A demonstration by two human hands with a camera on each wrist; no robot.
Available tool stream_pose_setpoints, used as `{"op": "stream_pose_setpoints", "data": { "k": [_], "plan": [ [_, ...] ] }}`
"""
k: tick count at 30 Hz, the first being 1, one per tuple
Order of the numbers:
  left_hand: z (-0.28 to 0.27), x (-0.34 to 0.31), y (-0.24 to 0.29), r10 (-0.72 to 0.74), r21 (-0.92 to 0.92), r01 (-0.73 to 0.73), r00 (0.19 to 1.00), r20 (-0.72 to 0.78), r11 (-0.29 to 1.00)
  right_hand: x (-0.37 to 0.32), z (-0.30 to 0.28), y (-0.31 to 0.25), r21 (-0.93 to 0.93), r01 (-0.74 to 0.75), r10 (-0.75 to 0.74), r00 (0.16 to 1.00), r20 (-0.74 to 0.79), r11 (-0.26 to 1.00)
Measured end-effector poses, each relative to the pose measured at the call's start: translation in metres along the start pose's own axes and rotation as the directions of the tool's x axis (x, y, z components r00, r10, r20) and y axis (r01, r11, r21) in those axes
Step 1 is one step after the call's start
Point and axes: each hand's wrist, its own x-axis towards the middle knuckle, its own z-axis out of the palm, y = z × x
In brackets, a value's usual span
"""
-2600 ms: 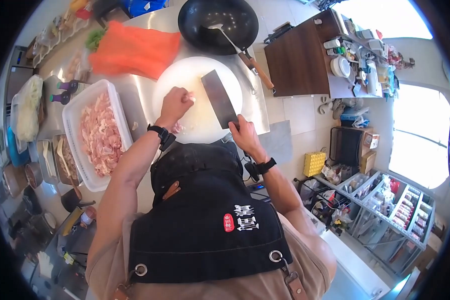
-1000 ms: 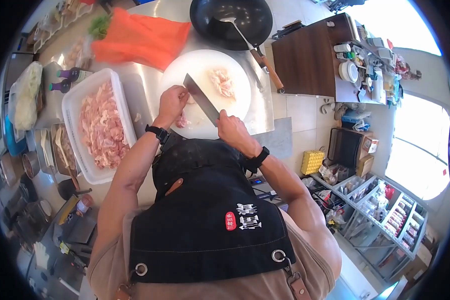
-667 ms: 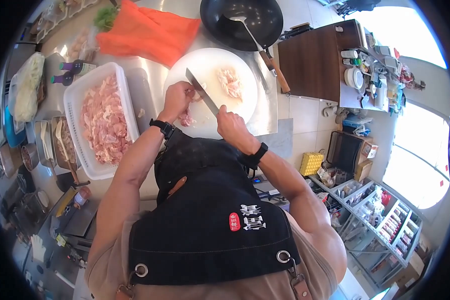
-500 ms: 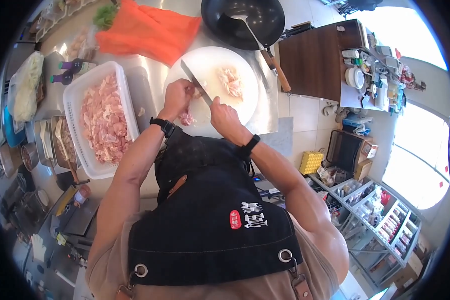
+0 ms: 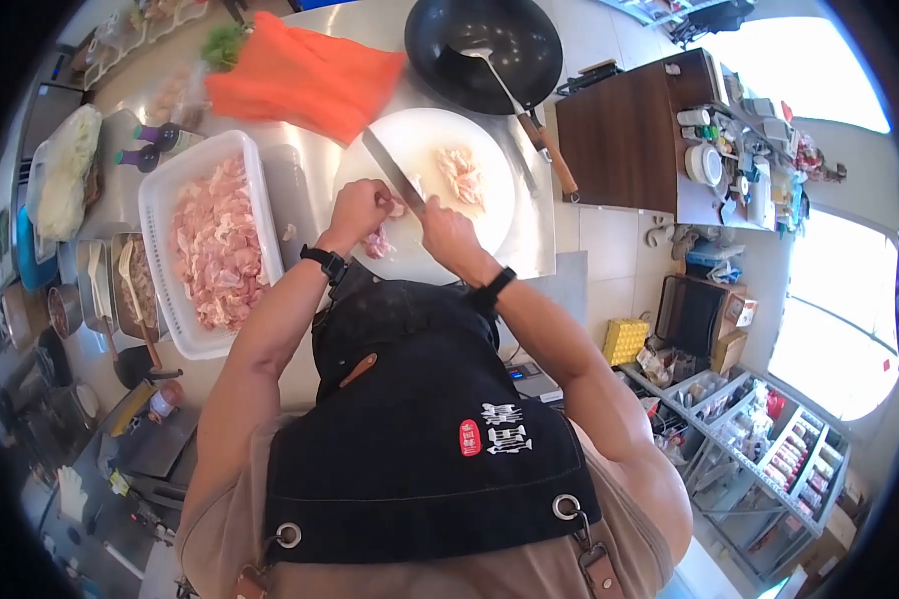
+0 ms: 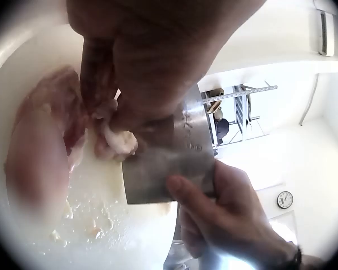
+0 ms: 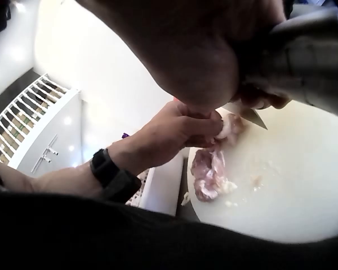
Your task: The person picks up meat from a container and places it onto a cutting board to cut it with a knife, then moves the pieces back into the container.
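In the head view my right hand [image 5: 451, 238] grips a broad cleaver [image 5: 395, 170], its blade slanting up and left across the white round cutting board [image 5: 425, 262]. The left wrist view shows the right thumb laid along the flat of the blade [image 6: 163, 163]. Close beside the blade, my left hand [image 5: 363, 210] pinches a small piece of raw chicken [image 6: 118, 142] over the board. A larger chicken piece [image 7: 207, 175] lies on the board by that hand. Right of the cleaver sits a heap of cut chicken [image 5: 457, 177].
A white tub [image 5: 153, 232] full of raw chicken stands left of the board. Behind are an orange mesh bag [image 5: 305, 80] and a black wok [image 5: 440, 45] holding a spatula [image 5: 539, 140]. Two purple-capped bottles [image 5: 165, 138] stand beyond the tub.
Since the oldest frame, the cleaver has swung left to the left hand, and a heap of cut chicken has appeared on the board. More recently the right hand has shifted closer to the blade.
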Motion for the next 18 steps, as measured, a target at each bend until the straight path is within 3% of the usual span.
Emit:
{"op": "stream_pose_setpoints", "data": {
  "k": [3,6,8,10,13,17,18],
  "plan": [
    [-0.001,-0.005,0.004,-0.016,0.013,0.015,1.0,0.023,1.0,-0.021,-0.007,0.015,-0.037,-0.065,0.067,0.996,0.062,0.997],
    [-0.005,-0.006,0.005,0.0,-0.045,0.002,0.999,0.04,0.999,-0.031,-0.014,0.035,0.129,-0.02,0.023,1.0,-0.021,0.991],
    [-0.007,-0.008,0.006,0.007,-0.097,-0.001,0.998,0.054,0.995,-0.039,-0.024,0.032,0.147,-0.071,0.072,0.997,-0.002,0.987],
    [-0.013,-0.011,0.011,0.094,-0.011,-0.093,0.986,0.139,0.996,-0.049,-0.033,0.024,0.162,-0.124,0.123,0.992,0.017,0.979],
    [-0.008,-0.015,0.01,0.164,-0.048,-0.159,0.98,0.11,0.986,-0.056,-0.036,0.023,0.166,-0.1,0.104,0.994,-0.019,0.981],
    [0.0,-0.006,0.007,0.161,0.101,-0.176,0.977,0.141,0.979,-0.062,-0.034,0.024,0.118,-0.058,0.059,0.998,-0.009,0.991],
    [0.0,-0.005,0.007,0.109,0.111,-0.124,0.985,0.133,0.986,-0.064,-0.034,0.025,0.087,-0.026,0.026,1.0,0.002,0.996]
  ]
}}
